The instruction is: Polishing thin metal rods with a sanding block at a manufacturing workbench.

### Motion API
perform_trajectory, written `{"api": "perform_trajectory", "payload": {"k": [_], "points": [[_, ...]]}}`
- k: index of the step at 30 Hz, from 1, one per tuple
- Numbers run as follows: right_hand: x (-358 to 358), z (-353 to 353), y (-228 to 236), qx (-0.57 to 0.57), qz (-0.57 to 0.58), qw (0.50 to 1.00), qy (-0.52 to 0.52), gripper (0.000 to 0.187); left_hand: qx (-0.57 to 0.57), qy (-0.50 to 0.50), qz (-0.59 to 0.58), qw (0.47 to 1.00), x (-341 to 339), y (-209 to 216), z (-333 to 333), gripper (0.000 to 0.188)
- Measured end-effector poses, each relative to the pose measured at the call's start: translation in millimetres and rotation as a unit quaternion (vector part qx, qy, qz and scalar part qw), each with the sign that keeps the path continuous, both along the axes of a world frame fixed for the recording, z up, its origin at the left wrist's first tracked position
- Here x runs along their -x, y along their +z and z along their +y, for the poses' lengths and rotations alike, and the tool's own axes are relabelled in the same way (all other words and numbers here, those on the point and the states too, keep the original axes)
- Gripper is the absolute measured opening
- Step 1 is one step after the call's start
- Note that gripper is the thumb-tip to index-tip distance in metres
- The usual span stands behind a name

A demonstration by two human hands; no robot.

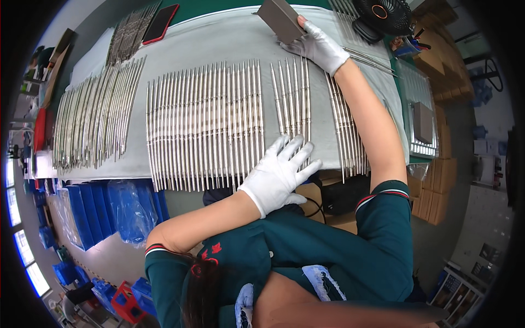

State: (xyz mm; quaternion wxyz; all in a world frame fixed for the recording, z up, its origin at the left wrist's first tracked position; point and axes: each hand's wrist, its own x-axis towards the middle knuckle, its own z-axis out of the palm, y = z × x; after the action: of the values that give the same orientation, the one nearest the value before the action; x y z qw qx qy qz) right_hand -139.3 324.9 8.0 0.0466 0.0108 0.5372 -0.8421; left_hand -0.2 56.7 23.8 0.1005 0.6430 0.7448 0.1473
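In a white glove, my left hand (281, 174) lies spread at the table's near edge. Its fingertips rest on or just over the near ends of a small group of slim metal rods (291, 95). Farther off, my gloved right hand (320, 50) grips a dark grey rectangular block (280, 21), thumb on its side; the fingers beneath are partly hidden. This block is tilted, above the far ends of the small group. A wide row of similar rods (205, 126) lies left of my left hand, and a narrower row (345, 128) lies under my right forearm.
More rods (98, 115) lie at the left, with another bunch (131, 33) behind them. A red-edged phone (161, 24) lies at the back. A black fan (381, 16) stands at the far right, near a second grey block (422, 121). Blue bins (90, 210) stand below the table's edge.
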Motion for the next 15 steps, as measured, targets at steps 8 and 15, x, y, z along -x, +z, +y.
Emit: {"api": "perform_trajectory", "payload": {"k": [8, 15], "points": [[1.4, -5.6, 5.7, -0.134, 0.001, 0.99, 0.033, 0.07, 0.018, 0.005, 0.032, 0.999, -1.1, -3.3, 7.4, 0.073], [-1.8, -2.1, 1.8, -0.096, -0.001, 0.989, 0.113, 0.069, -0.019, -0.01, 0.038, 0.999, -3.9, -9.0, 9.0, 0.061]]}}
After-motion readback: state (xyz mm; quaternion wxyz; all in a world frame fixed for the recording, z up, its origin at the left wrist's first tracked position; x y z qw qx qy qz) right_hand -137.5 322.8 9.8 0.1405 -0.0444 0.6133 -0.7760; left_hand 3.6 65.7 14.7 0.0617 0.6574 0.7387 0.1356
